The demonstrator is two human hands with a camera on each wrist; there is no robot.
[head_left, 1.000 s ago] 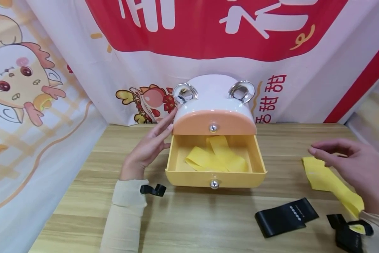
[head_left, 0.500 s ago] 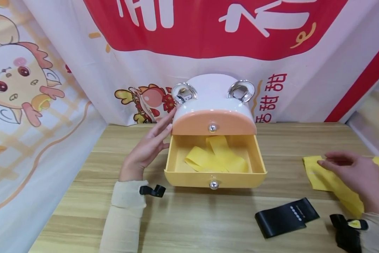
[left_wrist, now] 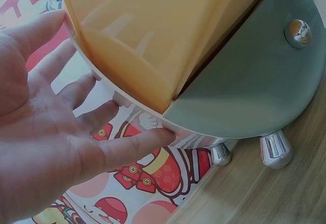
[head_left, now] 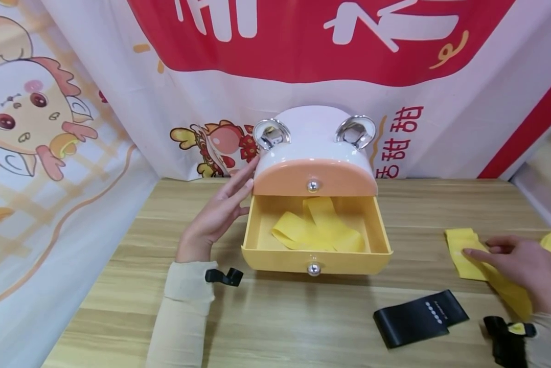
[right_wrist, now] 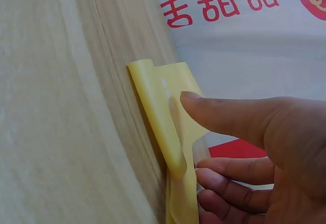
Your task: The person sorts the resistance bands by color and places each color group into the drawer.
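Note:
A small drawer box (head_left: 317, 134) with a white top, silver ears and a peach upper drawer stands on the table. Its yellow drawer (head_left: 266, 260) is pulled out and holds a loose yellow flat band (head_left: 321, 230). My left hand (head_left: 215, 214) rests its spread fingers against the box's left side; the left wrist view shows the fingertips along the curved edge. At the right, a second yellow flat band (head_left: 466, 260) lies partly under my right hand (head_left: 528, 268). In the right wrist view the thumb lies over that band (right_wrist: 155, 112), apart from the bent fingers beside its edge.
A folded black flat band (head_left: 418, 318) with white print lies on the wooden table (head_left: 280, 317), in front of the box and to its right. Printed cloth (head_left: 294, 56) hangs close behind the box. The left wrist view shows a green front panel (left_wrist: 249, 81) and silver feet (left_wrist: 275, 150).
My right hand has lowered onto the yellow band at the right, from above it. The left hand stays on the box, and the drawer has not moved.

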